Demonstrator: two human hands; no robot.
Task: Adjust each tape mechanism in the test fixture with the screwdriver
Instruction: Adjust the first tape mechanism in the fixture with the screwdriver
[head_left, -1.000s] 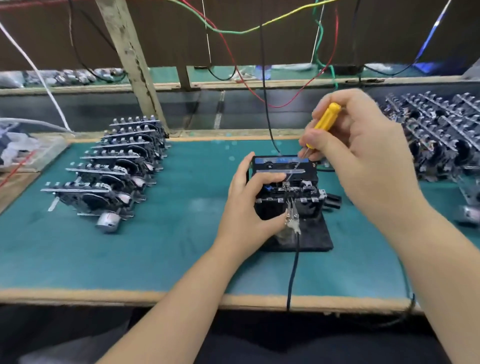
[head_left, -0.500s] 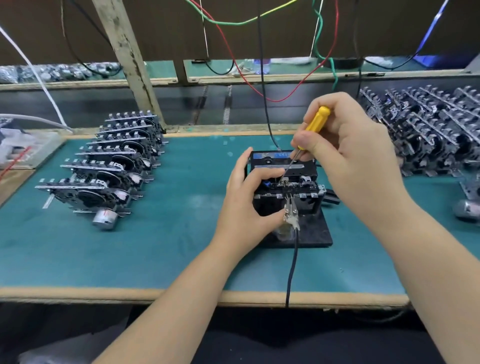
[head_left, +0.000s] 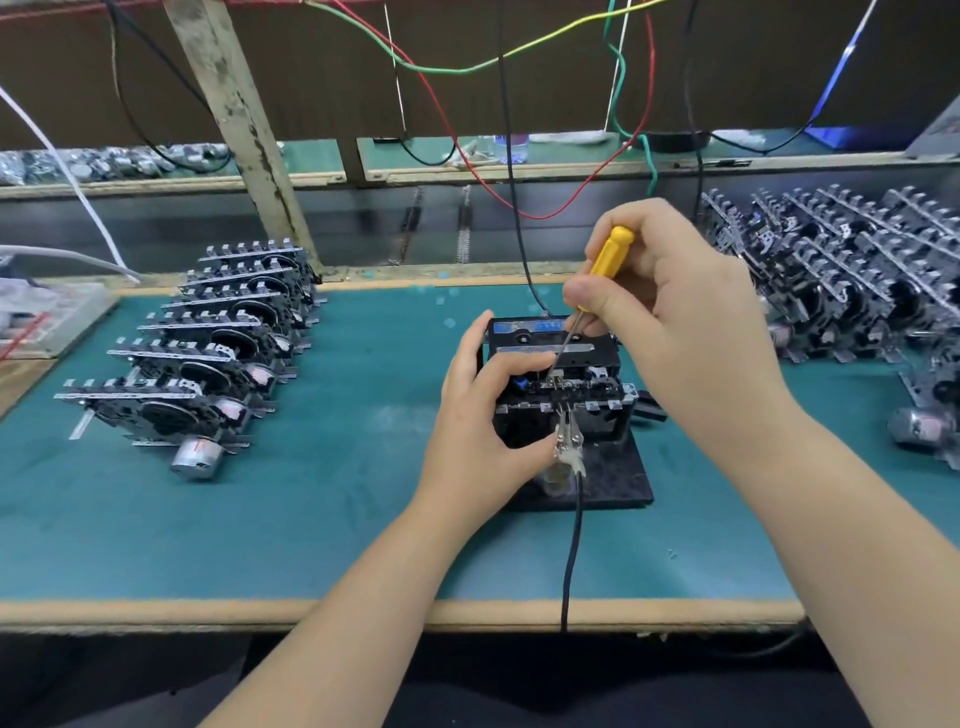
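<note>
screwdriver (head_left: 609, 257) tip blurred, right hand (head_left: 691, 332) covers fixture (head_left: 597, 467)

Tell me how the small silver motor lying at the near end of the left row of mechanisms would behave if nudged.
The silver motor looks cylindrical and lies on its side on the green mat, so it would probably roll. Its metal casing suggests it is heavy for its size and rigid. It seems attached to the nearest mechanism, which may limit rolling.

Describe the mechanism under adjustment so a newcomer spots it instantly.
On the green bench mat, between two batches of mechanisms, stands a black test fixture. The tape mechanism sits on it, the only one with a clip lead attached and a yellow screwdriver in it.
</note>
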